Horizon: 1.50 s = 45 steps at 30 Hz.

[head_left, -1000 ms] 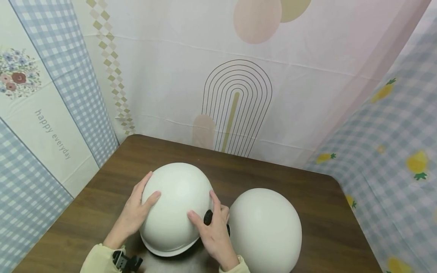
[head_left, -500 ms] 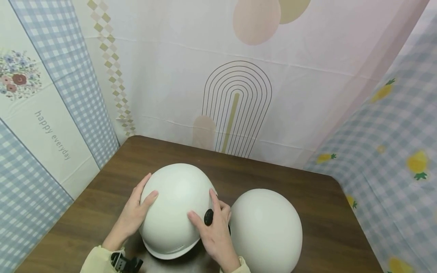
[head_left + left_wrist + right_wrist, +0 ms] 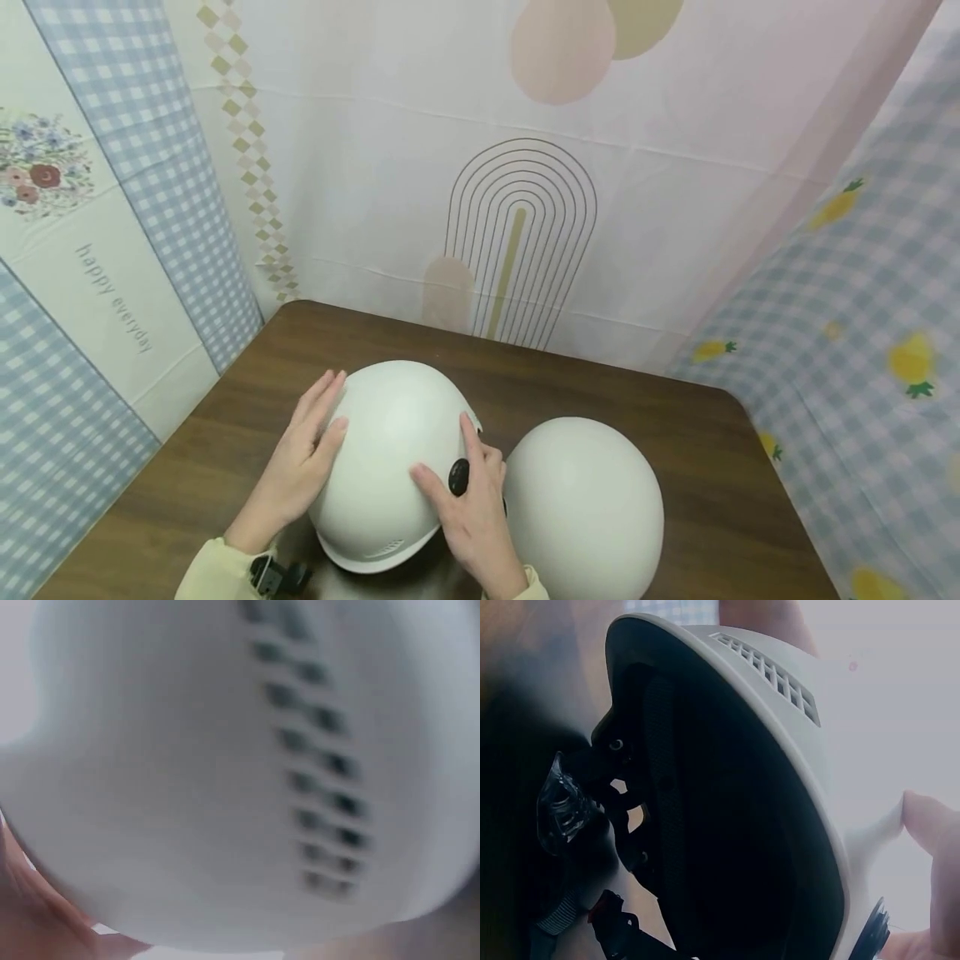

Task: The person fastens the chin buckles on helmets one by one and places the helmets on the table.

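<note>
A white helmet (image 3: 390, 458) with a slotted vent sits tilted on the table, between both hands. In the right wrist view its dark inner side (image 3: 727, 802) faces the camera, with black straps (image 3: 622, 922) and a clear plastic piece (image 3: 562, 806) hanging at the opening. My left hand (image 3: 296, 458) rests along its left side, fingers fairly straight and thumb on the shell. On the other side my right hand (image 3: 476, 512) grips the shell, thumb and forefinger on its surface, beside a black round knob (image 3: 459, 477). The left wrist view is filled by the vented shell (image 3: 187, 787).
Just right of the right hand stands another smooth white dome (image 3: 585, 508), its underside out of sight. The brown wooden table (image 3: 697, 433) runs back to a patterned cloth (image 3: 360, 183). A pineapple-print cloth (image 3: 847, 350) hangs at the right.
The helmet has turned slightly, so its slotted vent shows at the front lower edge. My left fingers have shifted up and straightened along its side; the right hand has hardly moved.
</note>
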Available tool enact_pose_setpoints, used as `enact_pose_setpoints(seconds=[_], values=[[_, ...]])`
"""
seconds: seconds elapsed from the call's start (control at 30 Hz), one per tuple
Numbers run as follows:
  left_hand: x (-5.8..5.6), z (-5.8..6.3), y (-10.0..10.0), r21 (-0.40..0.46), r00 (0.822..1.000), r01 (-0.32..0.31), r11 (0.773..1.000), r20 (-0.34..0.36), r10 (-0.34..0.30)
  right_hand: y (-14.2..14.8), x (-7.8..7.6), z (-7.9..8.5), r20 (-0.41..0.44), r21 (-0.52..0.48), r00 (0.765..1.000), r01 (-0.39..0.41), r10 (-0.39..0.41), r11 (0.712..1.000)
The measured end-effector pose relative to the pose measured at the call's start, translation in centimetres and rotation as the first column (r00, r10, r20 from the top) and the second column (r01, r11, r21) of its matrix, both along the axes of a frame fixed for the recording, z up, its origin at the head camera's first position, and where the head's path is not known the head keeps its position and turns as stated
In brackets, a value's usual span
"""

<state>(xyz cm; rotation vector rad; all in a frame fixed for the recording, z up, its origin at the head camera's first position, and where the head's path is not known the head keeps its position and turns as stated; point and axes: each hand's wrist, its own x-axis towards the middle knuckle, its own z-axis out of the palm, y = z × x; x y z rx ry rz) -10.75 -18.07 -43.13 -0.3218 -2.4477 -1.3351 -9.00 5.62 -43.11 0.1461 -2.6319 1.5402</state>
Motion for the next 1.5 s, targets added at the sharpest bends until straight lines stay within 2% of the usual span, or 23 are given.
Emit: enact_pose_setpoints(seconds=[0.03, 0.1, 0.27, 0.37, 0.83, 1.5], values=[[0.0, 0.2, 0.2, -0.023, 1.000, 0.006, 1.000, -0.024, -0.007, 0.0, 0.0, 0.0, 0.000, -0.002, 1.000, 0.004, -0.004, 1.000], [0.0, 0.5, 0.5, -0.063, 0.999, 0.015, 0.998, -0.027, -0.017, 0.0, -0.1, -0.1, 0.002, 0.000, 1.000, 0.007, -0.007, 1.000], [0.4, 0.3, 0.7, -0.096, 0.999, -0.005, 0.995, 0.047, 0.010, 0.1, -0.2, -0.3, 0.006, 0.017, 1.000, -0.014, 0.014, 1.000], [0.4, 0.2, 0.6, -0.104, 0.998, -0.029, 0.994, 0.056, 0.035, 0.2, -0.1, -0.2, -0.008, 0.020, 1.000, -0.023, 0.024, 1.000], [0.3, 0.1, 0.0, -0.038, 0.997, -0.049, 0.998, 0.052, 0.051, 0.1, 0.0, -0.1, -0.116, -0.013, 0.992, -0.051, 0.049, 0.999], [0.4, 0.1, -0.9, 0.049, 0.997, -0.026, 0.998, 0.080, 0.022, -0.2, -0.1, -0.8, -0.264, -0.082, 0.963, -0.085, 0.061, 0.993]])
